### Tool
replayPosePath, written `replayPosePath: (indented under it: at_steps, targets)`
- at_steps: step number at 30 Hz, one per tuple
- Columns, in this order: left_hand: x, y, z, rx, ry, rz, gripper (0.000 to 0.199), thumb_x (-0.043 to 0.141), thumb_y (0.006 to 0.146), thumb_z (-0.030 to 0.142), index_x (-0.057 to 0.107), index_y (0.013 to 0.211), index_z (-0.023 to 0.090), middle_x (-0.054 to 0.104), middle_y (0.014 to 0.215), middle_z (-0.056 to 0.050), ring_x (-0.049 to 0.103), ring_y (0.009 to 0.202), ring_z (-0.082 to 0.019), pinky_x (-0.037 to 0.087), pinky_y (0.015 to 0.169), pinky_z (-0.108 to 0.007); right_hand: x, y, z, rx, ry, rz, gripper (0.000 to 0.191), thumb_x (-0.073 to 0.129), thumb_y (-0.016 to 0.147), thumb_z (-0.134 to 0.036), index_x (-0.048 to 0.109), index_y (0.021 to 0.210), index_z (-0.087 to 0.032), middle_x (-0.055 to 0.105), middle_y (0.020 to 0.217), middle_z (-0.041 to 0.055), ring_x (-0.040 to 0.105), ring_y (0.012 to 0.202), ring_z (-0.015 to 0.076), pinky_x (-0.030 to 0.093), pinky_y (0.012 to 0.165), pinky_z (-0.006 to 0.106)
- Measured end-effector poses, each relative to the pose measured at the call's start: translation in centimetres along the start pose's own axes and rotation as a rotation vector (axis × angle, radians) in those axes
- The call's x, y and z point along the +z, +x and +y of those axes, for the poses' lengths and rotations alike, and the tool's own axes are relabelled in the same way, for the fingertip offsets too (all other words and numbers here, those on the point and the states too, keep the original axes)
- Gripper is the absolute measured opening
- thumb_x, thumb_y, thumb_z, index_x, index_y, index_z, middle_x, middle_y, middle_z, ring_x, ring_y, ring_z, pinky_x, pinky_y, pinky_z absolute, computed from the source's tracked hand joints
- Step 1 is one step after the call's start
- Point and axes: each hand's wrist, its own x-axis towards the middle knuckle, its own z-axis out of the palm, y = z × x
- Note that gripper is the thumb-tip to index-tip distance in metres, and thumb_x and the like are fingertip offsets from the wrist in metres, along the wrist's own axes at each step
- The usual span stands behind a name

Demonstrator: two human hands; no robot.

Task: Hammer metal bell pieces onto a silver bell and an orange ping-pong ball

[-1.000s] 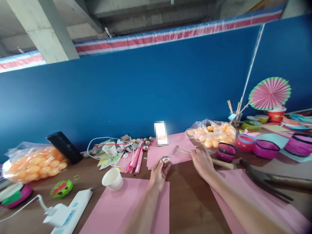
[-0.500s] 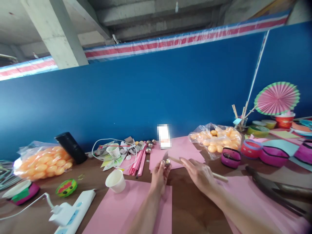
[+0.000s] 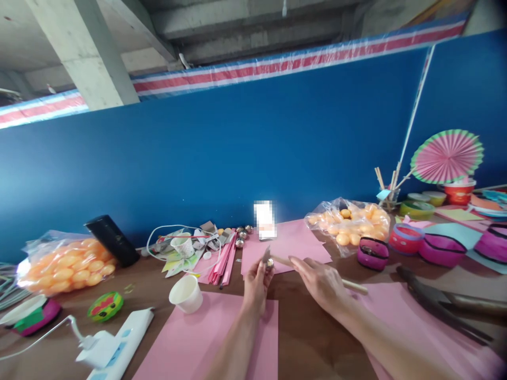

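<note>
Near the middle of the table, my left hand (image 3: 256,279) is closed on a small shiny metallic ball (image 3: 270,263). A thin grey piece (image 3: 266,253) stands up beside the ball at my fingertips; what it belongs to is too small to tell. My right hand (image 3: 319,277) grips a light wooden stick (image 3: 354,286), whose left end reaches the ball. More metallic balls (image 3: 240,243) lie behind my left hand, beside pink paper strips (image 3: 224,261). Under my left forearm is a pink sheet (image 3: 190,338).
A white paper cup (image 3: 186,294) stands left of my hands. Bags of orange balls (image 3: 67,266) lie left and right. A power strip (image 3: 129,338) is at the front left, dark-handled tool (image 3: 439,306) at the right. Purple bowls (image 3: 441,250) stand beyond it.
The view has shifted slightly. Both hands keep nearly the same pose, with the ball turned a little in my left fingers and the stick still against it.
</note>
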Motion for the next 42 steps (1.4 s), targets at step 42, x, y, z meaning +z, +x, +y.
replayPosePath:
  at_steps: [42]
  targets:
    - [0.49,-0.33,0.56,-0.155,-0.286,0.090,0.014,0.047,0.081,0.011,0.060,0.080,0.005,0.067,0.085,-0.015,0.065,0.081,-0.018,0.054,0.070,-0.022,-0.01,0.04,0.33,0.011,-0.005,0.099,0.029,0.038,0.088,-0.024,0.054,0.112,-0.025,0.064,0.076,0.0013,0.059,0.062,0.0101,0.033,0.052,0.018]
